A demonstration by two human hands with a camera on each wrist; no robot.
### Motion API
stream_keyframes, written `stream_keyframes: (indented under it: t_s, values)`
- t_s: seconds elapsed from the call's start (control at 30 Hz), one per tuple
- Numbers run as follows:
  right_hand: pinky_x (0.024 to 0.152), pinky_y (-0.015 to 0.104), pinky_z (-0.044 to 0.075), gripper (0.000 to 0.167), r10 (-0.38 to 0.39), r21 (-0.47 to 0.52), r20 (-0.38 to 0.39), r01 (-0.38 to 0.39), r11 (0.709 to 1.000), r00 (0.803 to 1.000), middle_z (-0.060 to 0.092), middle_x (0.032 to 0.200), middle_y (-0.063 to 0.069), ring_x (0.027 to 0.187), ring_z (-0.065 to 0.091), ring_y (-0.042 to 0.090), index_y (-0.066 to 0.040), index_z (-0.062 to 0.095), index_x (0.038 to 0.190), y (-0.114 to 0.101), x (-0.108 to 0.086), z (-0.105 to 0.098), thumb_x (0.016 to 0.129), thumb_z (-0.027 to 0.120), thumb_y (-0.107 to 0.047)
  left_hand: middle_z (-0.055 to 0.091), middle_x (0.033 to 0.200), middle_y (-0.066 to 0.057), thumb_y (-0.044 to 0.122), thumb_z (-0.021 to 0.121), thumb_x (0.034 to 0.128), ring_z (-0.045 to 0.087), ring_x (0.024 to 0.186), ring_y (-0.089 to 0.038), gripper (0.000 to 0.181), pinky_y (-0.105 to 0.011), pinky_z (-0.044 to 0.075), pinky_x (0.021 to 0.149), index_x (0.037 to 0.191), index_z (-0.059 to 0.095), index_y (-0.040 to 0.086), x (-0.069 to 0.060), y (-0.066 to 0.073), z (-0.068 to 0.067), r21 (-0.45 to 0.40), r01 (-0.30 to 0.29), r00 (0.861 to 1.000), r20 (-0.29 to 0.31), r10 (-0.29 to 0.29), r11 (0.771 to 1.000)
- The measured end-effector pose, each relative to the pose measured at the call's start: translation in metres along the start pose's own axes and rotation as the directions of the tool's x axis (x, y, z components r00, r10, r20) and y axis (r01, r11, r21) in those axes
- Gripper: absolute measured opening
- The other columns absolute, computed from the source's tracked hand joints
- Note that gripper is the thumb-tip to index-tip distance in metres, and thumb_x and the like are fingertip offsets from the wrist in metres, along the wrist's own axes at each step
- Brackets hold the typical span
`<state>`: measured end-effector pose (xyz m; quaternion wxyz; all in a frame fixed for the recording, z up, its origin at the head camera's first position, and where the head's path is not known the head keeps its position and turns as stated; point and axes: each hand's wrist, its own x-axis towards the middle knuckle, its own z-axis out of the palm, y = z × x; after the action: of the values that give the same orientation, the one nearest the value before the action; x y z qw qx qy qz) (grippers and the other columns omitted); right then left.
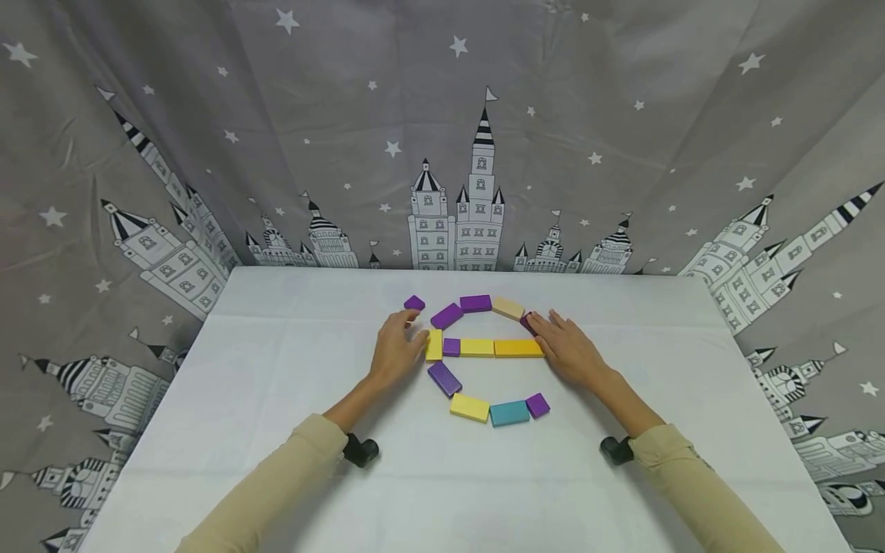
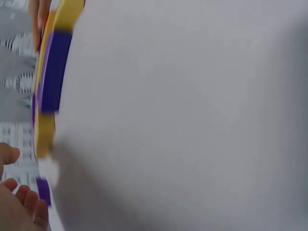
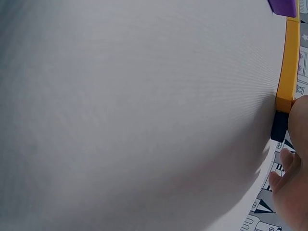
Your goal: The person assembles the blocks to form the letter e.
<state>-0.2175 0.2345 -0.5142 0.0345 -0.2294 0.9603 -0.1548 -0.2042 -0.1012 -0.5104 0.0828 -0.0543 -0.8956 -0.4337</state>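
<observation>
My left hand (image 1: 399, 346) hovers beside an upright-set yellow block (image 1: 433, 346), its thumb and fingers apart in the left wrist view with nothing between them. Just past its fingertips lies a small purple block (image 1: 414, 303). The straight fingers of my right hand (image 1: 570, 349) rest at a dark purple block (image 1: 528, 323), which they partly cover. A middle row runs from the yellow block through a purple square (image 1: 451, 348) and another yellow block (image 1: 477, 349) to an orange-yellow block (image 1: 518, 349), whose end is near my right thumb.
Above the row curve purple blocks (image 1: 475, 304) and a tan block (image 1: 508, 308). Below it curve a violet block (image 1: 445, 379), a yellow block (image 1: 469, 408), a teal block (image 1: 509, 413) and a purple block (image 1: 538, 405). A grey castle-print curtain (image 1: 442, 115) hangs behind the white table (image 1: 484, 491).
</observation>
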Motion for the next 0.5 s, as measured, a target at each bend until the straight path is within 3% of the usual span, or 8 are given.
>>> stream_keyframes:
  t_s: [0.2, 0.5]
  values:
    - [0.116, 0.058, 0.018, 0.050, -0.010, -0.006, -0.003, 0.010, 1.000, 1.000, 0.038, 0.155, 0.013, 0.145, 0.025, 0.040, -0.006, 0.037, 0.153, 0.001, 0.000, -0.001, 0.106, 0.045, -0.023, 0.058, 0.127, -0.022, 0.012, 0.069, 0.0933, 0.055, 0.117, -0.034, 0.046, -0.045, 0.042, 0.103, 0.133, 0.053, -0.005, 0.020, -0.019, -0.007, -0.002, 0.117, 0.993, -0.027, -0.117, 0.993]
    - [0.116, 0.058, 0.018, 0.050, -0.024, -0.015, -0.001, 0.024, 1.000, 1.000, 0.038, 0.155, 0.014, 0.144, 0.027, 0.040, -0.004, 0.037, 0.153, 0.001, -0.001, -0.001, 0.106, 0.045, -0.022, 0.057, 0.127, -0.026, 0.014, 0.069, 0.0918, 0.051, 0.120, -0.039, 0.054, -0.047, 0.038, 0.106, 0.136, 0.050, -0.009, 0.041, -0.023, 0.001, 0.074, 0.140, 0.990, 0.000, -0.140, 0.987]
